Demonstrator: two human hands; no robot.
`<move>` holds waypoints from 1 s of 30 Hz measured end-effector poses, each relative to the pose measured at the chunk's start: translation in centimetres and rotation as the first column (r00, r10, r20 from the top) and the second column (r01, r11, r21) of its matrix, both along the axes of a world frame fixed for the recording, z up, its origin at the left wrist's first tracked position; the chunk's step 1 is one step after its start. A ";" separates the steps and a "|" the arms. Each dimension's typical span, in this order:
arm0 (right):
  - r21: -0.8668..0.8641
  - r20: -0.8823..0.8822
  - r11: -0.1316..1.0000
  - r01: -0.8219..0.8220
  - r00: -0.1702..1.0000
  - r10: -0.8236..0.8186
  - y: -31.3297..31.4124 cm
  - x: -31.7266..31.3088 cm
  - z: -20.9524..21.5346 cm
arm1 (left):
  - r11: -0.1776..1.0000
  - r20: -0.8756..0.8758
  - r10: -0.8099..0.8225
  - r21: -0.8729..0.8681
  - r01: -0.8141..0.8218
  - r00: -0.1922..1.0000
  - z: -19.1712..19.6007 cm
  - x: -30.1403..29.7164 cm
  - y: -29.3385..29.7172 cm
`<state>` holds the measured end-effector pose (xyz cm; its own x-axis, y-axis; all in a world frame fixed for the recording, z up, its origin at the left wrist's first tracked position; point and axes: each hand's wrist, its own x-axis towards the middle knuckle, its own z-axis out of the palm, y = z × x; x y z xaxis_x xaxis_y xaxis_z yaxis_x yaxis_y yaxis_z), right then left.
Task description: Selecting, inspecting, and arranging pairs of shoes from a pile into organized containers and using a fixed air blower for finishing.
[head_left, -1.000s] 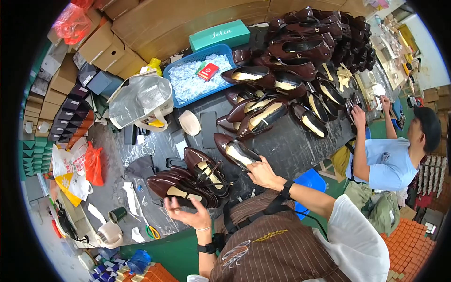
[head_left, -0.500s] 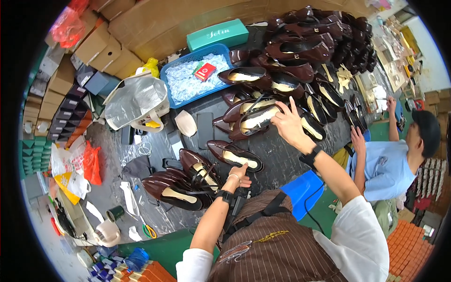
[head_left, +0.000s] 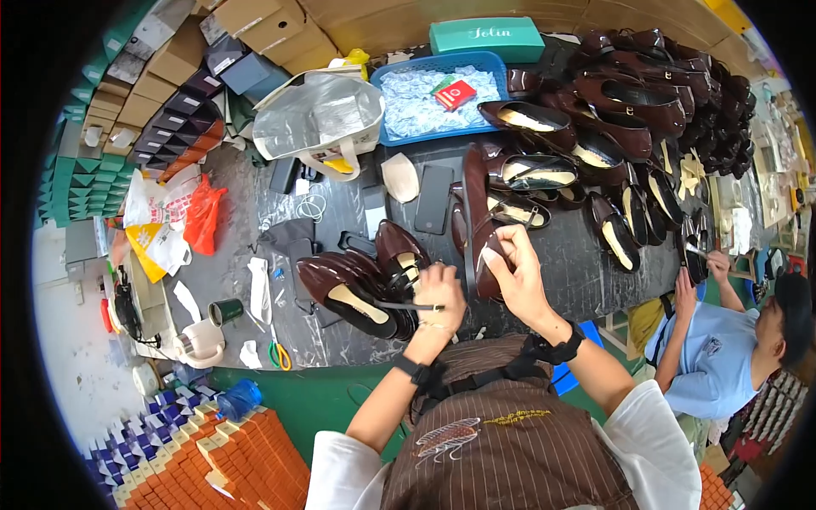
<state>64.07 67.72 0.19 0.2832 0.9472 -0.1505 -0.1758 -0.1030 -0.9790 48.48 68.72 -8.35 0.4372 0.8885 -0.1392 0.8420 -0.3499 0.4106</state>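
Observation:
My right hand (head_left: 517, 268) grips a glossy dark-red shoe (head_left: 478, 208) near its lower end, and the shoe stands on end above the table. My left hand (head_left: 440, 299) is slightly blurred, with its fingers drawn together. It is beside a row of dark-red shoes with pale insoles (head_left: 340, 285). A dark strap with a small buckle (head_left: 412, 306) reaches from that row to my left hand and lies across it; whether the fingers pinch it I cannot tell. Another shoe (head_left: 399, 252) lies just beyond the row. Strapped shoes (head_left: 537, 172) lie behind my right hand.
A large pile of shoes (head_left: 637, 89) fills the back right. A blue basket of crumpled paper (head_left: 380, 106), a silver-lined bag (head_left: 319, 115) and a dark phone (head_left: 434, 198) stand or lie further left. Scissors (head_left: 280, 355) rest near the front edge. A co-worker (head_left: 714, 340) works at right.
My right hand has drawn back from the strapped shoes and now holds a shoe on end. The single shoe under my left hand is gone from that spot. The view has swung left.

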 end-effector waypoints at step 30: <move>-0.487 0.540 0.870 -0.076 0.757 0.368 -2.3 -9.7 -10.7 | 0.825 0.400 0.438 0.176 -0.537 0.805 6.2 -14.7 -4.4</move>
<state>54.34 65.39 -10.53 0.2402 0.8794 -0.4111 0.5107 -0.4746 -0.7169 33.77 64.30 -2.18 -0.0897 0.9745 0.2056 0.7618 -0.0659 0.6445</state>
